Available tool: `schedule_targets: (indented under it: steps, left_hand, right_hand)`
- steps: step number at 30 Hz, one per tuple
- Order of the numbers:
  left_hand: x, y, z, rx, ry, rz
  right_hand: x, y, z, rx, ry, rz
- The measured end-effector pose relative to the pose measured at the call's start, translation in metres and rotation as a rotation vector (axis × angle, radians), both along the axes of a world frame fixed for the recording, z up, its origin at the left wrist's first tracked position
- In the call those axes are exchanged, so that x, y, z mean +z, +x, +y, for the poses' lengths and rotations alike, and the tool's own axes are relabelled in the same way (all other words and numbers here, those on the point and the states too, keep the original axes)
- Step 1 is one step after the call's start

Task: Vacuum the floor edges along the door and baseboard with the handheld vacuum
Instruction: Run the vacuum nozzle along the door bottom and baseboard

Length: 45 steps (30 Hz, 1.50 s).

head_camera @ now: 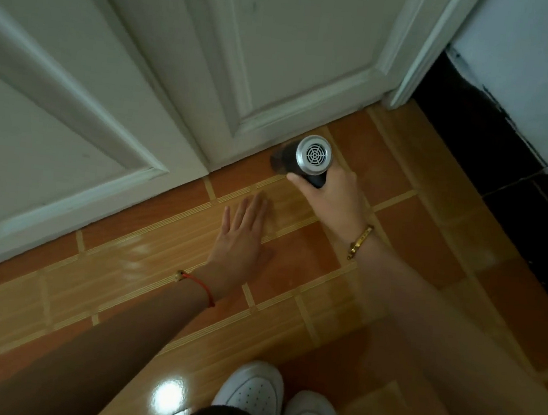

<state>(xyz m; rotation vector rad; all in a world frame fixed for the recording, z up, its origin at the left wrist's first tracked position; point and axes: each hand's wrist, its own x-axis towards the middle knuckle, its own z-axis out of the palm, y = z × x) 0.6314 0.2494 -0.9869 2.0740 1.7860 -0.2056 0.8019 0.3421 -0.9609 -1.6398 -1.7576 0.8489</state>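
My right hand grips the black handle of the handheld vacuum, a dark cylinder with a silver vented rear cap facing me. Its nose points at the bottom edge of the white panelled door, where door meets floor; the nozzle tip is hidden behind the body. My left hand lies flat, fingers spread, on the orange tiled floor just left of the vacuum. The black baseboard runs along the white wall on the right.
A second white door leaf stands on the left, with a white door frame at the right corner. My two white shoes are at the bottom middle. A light glare shows on the glossy tiles near them.
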Motion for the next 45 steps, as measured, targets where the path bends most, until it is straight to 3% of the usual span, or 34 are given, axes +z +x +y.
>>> schedule_targets:
  steps: [17,30,35,38,45]
  left_hand:
    - [-0.011,0.060,0.083,-0.105,0.085,-0.053]
    - [-0.011,0.050,0.059,-0.122,0.007,-0.033]
    - [-0.006,0.057,0.050,-0.146,0.043,-0.081]
    - [-0.003,0.059,0.049,-0.176,0.044,-0.060]
    - [0.005,0.075,0.041,-0.167,0.031,-0.059]
  right_hand:
    - [0.003,0.097,0.086,-0.325,0.041,-0.021]
    - [0.009,0.080,0.011,-0.147,-0.041,-0.026]
    - [0.021,0.101,-0.023,-0.244,-0.056,-0.146]
    - [0.029,0.114,-0.044,-0.279,-0.124,-0.114]
    - [0.053,0.127,-0.085,-0.023,-0.371,-0.143]
